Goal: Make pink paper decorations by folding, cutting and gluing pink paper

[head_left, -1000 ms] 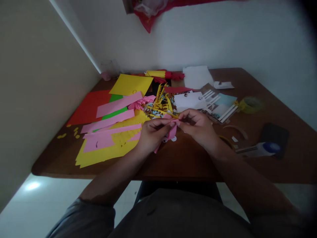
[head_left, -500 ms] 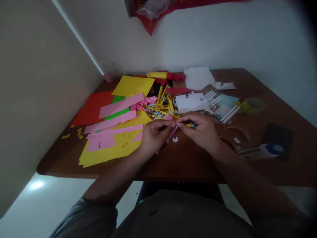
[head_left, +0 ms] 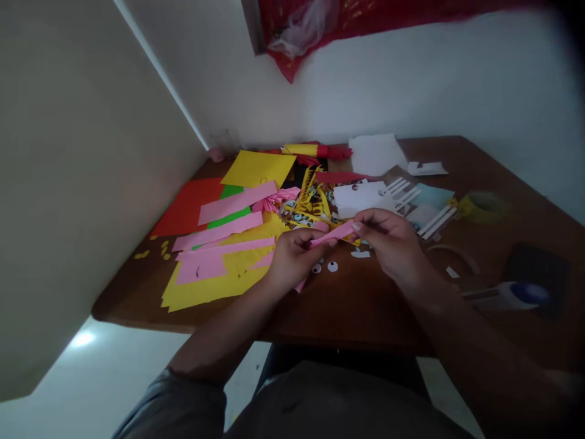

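Note:
Both hands hold one narrow pink paper strip [head_left: 333,235] just above the brown table [head_left: 365,305]. My left hand [head_left: 292,259] is closed on its lower left end. My right hand [head_left: 395,244] pinches the upper right end between thumb and fingers. The strip runs slanted between them. Two small paper eyes [head_left: 325,267] lie on the table right below the strip. A small white scrap [head_left: 360,254] lies beside my right hand.
Yellow, pink, green and red paper sheets [head_left: 219,256] cover the table's left half. Yellow cut-outs [head_left: 311,201] and white cards [head_left: 361,196] lie behind the hands. A tape roll [head_left: 479,206], a glue stick [head_left: 512,294] and a dark flat object [head_left: 539,268] sit at right.
The strip was bunched between both hands held close together; now the hands are a little apart and the strip is stretched out between them. The view has shifted, so everything sits further right.

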A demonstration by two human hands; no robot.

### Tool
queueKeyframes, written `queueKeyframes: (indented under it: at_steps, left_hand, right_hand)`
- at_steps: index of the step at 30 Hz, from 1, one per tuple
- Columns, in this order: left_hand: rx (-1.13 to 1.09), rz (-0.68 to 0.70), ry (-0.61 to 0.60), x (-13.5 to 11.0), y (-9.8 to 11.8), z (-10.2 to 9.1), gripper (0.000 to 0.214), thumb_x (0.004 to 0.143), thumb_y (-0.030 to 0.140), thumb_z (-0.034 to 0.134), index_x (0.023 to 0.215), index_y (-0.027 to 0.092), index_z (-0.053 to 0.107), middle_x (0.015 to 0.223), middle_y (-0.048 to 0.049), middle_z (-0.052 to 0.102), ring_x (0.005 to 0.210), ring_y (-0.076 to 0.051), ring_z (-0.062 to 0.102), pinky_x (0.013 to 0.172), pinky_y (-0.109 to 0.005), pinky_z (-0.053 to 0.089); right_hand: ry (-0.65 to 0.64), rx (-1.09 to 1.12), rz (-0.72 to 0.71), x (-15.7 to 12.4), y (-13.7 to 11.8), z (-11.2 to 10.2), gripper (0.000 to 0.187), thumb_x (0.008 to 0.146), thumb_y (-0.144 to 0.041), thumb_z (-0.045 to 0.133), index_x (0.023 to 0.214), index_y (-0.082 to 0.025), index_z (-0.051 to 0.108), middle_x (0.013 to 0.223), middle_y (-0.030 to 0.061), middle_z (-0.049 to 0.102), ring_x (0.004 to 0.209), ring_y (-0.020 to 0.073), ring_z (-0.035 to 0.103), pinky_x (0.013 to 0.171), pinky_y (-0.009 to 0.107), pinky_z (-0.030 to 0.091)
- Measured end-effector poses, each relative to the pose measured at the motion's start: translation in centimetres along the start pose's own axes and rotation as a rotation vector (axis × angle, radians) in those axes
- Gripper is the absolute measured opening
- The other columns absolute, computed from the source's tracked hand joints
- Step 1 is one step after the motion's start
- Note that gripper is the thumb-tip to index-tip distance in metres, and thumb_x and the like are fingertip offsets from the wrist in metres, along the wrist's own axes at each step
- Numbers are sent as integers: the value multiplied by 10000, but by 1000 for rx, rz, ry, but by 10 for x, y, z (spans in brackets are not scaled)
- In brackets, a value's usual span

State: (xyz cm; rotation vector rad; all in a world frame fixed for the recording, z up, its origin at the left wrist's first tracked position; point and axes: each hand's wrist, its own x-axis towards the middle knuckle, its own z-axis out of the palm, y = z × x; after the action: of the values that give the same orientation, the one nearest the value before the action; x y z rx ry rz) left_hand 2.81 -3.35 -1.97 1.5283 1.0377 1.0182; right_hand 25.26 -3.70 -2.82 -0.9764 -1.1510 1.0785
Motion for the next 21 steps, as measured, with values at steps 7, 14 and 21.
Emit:
queueKeyframes:
  at_steps: [7,14,21]
  left_hand:
    - [-103,-83,-43,1,4,1,325,858,488,946,907,175,876,764,-41,790,580,-132,658,524,-234,511]
    - [-273,-51,96,7,-2,2,340,826,490,987,864,184,843,831,-49,827,729,-153,750,728,-278,633]
    - [-368,-55,140,9,-3,6,469,747,500,1037,686,186,694,747,2,766,754,-165,788,829,-343,697]
  right_hand:
    - [-27,48,92,1,-4,4,295,796,-487,1001,930,-256,875,847,29,826,681,166,739,683,307,631]
    - [171,140,56,3,-5,6,319,712,-436,1042,889,-249,853,778,5,803,629,156,723,639,296,635]
    - [207,122,21,3,0,4,272,768,-399,1011,892,-246,823,830,7,802,646,161,720,659,330,654]
